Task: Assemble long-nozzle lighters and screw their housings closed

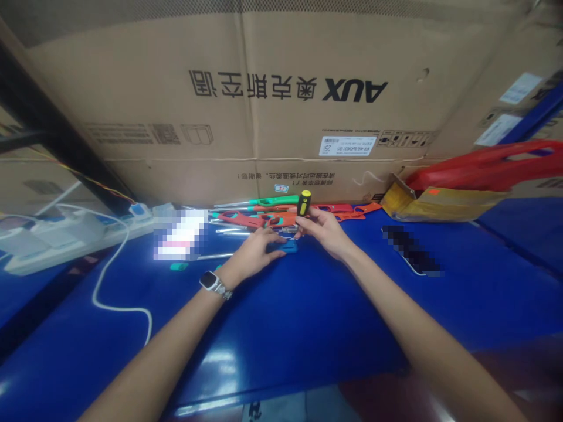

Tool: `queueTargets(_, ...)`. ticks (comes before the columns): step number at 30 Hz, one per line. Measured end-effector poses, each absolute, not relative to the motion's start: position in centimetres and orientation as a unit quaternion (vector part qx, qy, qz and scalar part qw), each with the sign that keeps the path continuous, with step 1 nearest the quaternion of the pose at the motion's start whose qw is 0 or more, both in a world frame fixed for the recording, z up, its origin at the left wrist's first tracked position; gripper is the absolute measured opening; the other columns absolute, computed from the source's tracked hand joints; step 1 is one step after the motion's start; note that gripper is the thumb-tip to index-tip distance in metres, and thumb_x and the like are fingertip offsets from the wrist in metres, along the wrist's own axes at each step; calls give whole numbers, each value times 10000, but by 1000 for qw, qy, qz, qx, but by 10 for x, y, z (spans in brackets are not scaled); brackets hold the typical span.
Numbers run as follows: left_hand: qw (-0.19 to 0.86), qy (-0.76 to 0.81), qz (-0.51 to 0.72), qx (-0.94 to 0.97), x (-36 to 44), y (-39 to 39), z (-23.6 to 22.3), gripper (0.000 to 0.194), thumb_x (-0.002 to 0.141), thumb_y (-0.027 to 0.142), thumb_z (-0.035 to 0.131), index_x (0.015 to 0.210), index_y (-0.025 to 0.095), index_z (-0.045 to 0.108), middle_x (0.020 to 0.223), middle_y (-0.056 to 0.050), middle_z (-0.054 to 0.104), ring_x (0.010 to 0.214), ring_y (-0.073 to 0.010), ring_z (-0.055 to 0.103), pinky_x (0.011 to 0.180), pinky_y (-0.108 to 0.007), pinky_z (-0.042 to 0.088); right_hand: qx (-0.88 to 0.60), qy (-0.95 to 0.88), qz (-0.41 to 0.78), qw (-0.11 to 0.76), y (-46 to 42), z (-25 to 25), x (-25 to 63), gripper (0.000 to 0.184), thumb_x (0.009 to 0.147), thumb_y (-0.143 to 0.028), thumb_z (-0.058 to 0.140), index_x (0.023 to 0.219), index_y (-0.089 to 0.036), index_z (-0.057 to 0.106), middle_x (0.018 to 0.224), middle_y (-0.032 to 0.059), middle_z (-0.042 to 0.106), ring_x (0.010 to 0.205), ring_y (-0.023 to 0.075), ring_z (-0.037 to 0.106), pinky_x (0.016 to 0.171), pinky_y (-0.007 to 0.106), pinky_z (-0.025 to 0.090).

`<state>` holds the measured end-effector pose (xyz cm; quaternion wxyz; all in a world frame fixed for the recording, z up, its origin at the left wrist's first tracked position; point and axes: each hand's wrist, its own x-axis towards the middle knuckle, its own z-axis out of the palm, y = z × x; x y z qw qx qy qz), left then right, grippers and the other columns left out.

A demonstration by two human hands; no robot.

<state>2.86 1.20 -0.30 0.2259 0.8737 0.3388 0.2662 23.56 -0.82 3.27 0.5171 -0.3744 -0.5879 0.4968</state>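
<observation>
My right hand point(326, 233) grips a screwdriver point(303, 204) with a black and yellow handle, held upright with the handle end on top. My left hand point(255, 253) lies low over the blue tabletop, thumb and fingers around a blue stick lighter point(289, 247). A metal rod to the left of that hand seems to be part of this lighter. The screwdriver's tip is hidden by the fingers, close above the blue lighter. Just behind both hands lie several stick lighters, among them a green lighter point(281, 201) and a red lighter point(241, 219).
A large cardboard box point(281, 123) stands along the back. At left are a white power strip point(79, 240) with a white cable point(99, 287) and a blurred bright item point(181, 234). Right of the hands are a phone point(413, 252) and an open carton point(448, 204) holding something red.
</observation>
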Motion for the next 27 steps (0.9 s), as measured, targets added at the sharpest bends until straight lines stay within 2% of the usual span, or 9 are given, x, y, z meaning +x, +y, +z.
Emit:
queueTargets(2,239,341,270,868,23,14,-4,251,824,285,726,1069,229,730,1099,-78,700,1092,-276,610,1035,-479,441,-385,-605,475,510,-8,32,236,390,713,-519,784,891,-200,645,672,-36,605,596,135,610,648,324,549)
queueTargets(7,247,343,287,860,18,14,-4,239,808,308,736,1035,232,734,1069,-75,708,1060,-274,609,992,-466,471,-423,-585,421,550,-3,28,226,448,647,-542,819,802,-217,552,647,-33,618,458,116,525,455,291,490)
queueTargets(10,247,345,282,860,19,12,-3,239,812,299,733,1039,225,731,1064,-76,710,1028,-263,622,959,-444,488,-437,-565,408,569,-1,26,217,470,653,-558,810,812,-228,517,620,-38,620,409,115,506,389,281,467)
queueTargets(14,241,346,285,861,20,12,-3,210,813,266,729,1018,219,733,1048,-75,716,1012,-257,629,944,-429,492,-420,-586,425,547,-1,26,213,464,708,-543,786,960,-237,545,593,-68,574,425,127,551,413,279,505)
queueTargets(18,238,353,287,858,16,13,-4,203,814,291,730,1007,229,739,1038,-70,720,1014,-262,631,953,-434,489,-368,-611,503,488,-1,30,224,473,765,-603,708,1007,-214,592,722,-31,610,549,118,615,556,291,560)
queueTargets(20,238,355,286,858,14,14,-5,210,818,307,727,1013,231,738,1035,-69,718,1006,-262,633,950,-436,491,-361,-615,522,467,1,31,229,470,765,-602,706,981,-196,609,734,-17,632,595,125,633,604,300,560)
queueTargets(22,236,353,290,858,14,14,-5,212,820,317,725,1014,233,739,1041,-70,715,1013,-265,631,951,-437,493,-383,-622,494,472,3,31,227,434,738,-563,748,910,-185,617,671,-22,621,577,129,610,580,293,534)
queueTargets(25,239,356,291,855,14,14,-6,219,814,314,730,1019,238,742,1062,-70,714,1038,-271,626,957,-438,496,-433,-601,400,540,8,25,215,422,672,-501,813,722,-207,515,650,-22,602,515,116,543,479,270,459)
queueTargets(27,240,361,287,854,14,14,-6,226,811,305,733,1028,240,741,1075,-69,715,1052,-273,624,969,-440,492,-456,-572,367,574,9,20,205,455,677,-502,804,710,-230,441,623,-34,586,458,112,512,412,260,413)
